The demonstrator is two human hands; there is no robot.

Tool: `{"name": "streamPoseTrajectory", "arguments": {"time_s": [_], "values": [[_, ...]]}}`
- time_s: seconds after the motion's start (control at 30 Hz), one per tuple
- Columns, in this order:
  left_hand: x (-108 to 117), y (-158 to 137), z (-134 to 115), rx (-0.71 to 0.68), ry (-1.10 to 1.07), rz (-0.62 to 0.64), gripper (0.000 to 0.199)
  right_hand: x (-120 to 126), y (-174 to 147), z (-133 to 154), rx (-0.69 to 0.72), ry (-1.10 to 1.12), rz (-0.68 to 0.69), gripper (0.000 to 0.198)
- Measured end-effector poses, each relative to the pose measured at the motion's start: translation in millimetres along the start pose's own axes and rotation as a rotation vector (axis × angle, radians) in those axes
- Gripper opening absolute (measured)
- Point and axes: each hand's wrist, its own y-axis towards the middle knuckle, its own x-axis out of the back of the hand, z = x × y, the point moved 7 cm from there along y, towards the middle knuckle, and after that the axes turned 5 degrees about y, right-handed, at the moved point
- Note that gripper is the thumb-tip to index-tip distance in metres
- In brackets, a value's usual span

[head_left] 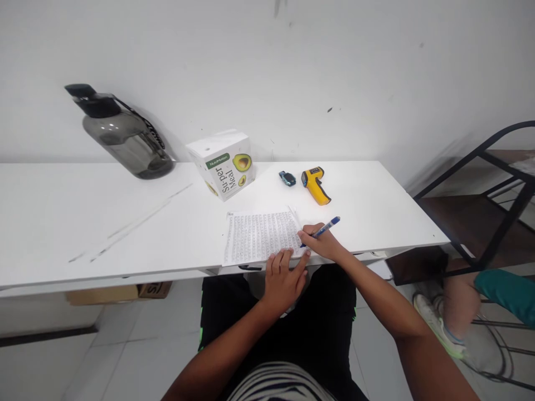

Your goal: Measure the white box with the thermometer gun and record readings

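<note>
A sheet of paper covered with rows of handwriting lies at the front edge of the white table. My right hand grips a blue pen, its tip down near the sheet's right side. Across the lower edge of the paper rests my left hand, its fingers spread and holding nothing. Behind the sheet are a yellow infrared thermometer and a small dark watch-like device.
A white box with avocado pictures stands behind the paper. A large grey water bottle is farther left by the wall. On the right are a black metal rack and another person's leg. A cardboard box sits below the table.
</note>
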Motion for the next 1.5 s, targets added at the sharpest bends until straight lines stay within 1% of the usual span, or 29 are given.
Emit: {"name": "streamPoseTrajectory", "arguments": {"time_s": [0.23,0.63,0.87,1.03,1.27,1.5], "values": [[-1.7,0.0,0.4,0.004,0.010,-0.004,0.048,-2.4,0.1,-1.2,-0.033,0.002,0.069,0.040],[-1.3,0.3,-0.4,0.004,0.021,-0.008,0.048,1.4,0.2,0.6,-0.001,-0.019,0.004,0.041],[0.1,1.9,-0.4,0.003,0.025,-0.003,0.046,2.4,0.2,0.0,-0.014,-0.041,-0.017,0.041],[0.1,2.1,-0.5,0.003,0.026,0.008,0.048,0.3,-0.2,-1.8,-0.031,-0.021,0.022,0.040],[-0.9,1.6,0.3,0.008,0.014,0.006,0.050,3.7,-1.3,-0.5,-0.020,-0.038,-0.025,0.044],[0.2,2.2,0.1,0.003,0.021,0.004,0.047,1.9,-0.9,2.0,-0.013,-0.028,-0.001,0.041]]}}
